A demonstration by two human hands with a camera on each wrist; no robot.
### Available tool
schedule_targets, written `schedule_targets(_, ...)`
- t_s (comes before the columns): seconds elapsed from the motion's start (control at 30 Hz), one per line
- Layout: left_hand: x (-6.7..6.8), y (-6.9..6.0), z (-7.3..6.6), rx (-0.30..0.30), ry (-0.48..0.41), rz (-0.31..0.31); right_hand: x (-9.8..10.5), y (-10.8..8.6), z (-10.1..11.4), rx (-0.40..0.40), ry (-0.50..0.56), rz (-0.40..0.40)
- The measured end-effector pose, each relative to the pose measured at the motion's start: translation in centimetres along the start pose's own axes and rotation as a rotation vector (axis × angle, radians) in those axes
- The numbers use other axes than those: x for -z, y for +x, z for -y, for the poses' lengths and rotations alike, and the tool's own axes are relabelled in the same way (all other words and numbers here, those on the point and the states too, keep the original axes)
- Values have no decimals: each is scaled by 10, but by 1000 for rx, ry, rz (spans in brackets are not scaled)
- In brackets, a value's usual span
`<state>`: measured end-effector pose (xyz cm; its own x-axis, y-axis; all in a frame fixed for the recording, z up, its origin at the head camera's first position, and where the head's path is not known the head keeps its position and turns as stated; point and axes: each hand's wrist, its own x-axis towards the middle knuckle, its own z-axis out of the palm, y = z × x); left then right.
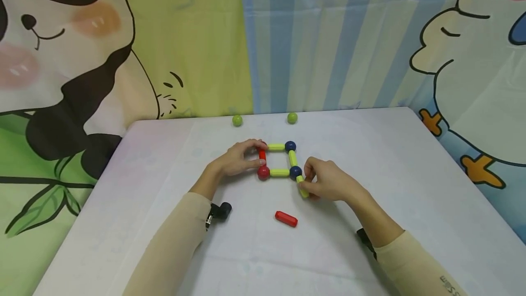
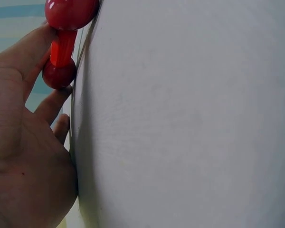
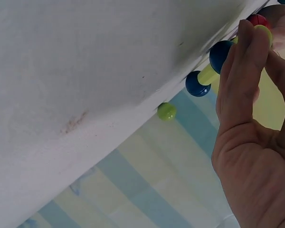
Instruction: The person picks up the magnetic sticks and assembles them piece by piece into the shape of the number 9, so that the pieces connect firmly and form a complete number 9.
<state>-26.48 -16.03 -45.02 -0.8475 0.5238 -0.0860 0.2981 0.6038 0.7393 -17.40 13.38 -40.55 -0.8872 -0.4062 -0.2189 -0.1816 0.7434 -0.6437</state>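
A square of magnetic rods and balls lies on the table, with yellow-green rods (image 1: 279, 173) on three sides and a red rod (image 1: 262, 155) on the left. Red balls (image 1: 264, 172) are at its left corners and dark blue balls (image 1: 295, 172) at its right. My left hand (image 1: 236, 159) holds the left side, thumb by the near red ball and fingers at the far one, which they partly cover. My right hand (image 1: 328, 181) pinches another yellow-green rod (image 1: 302, 186), whose far end meets the near blue ball.
A loose red rod (image 1: 286, 219) lies on the table (image 1: 246, 250) nearer to me. Two green balls (image 1: 237, 120) sit apart along the far table edge. Behind that edge hangs a printed curtain (image 1: 328, 40).
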Motion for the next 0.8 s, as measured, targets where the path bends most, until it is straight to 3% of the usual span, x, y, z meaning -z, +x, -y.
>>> schedule_targets(0.27, 0, 1, 2, 14, -2, -4, -6, 4, 3, -60, 78, 43)
schedule_targets(0.8, -1, -1, 5, 11, 21, -12, -12, 13, 8, -115, 33, 37)
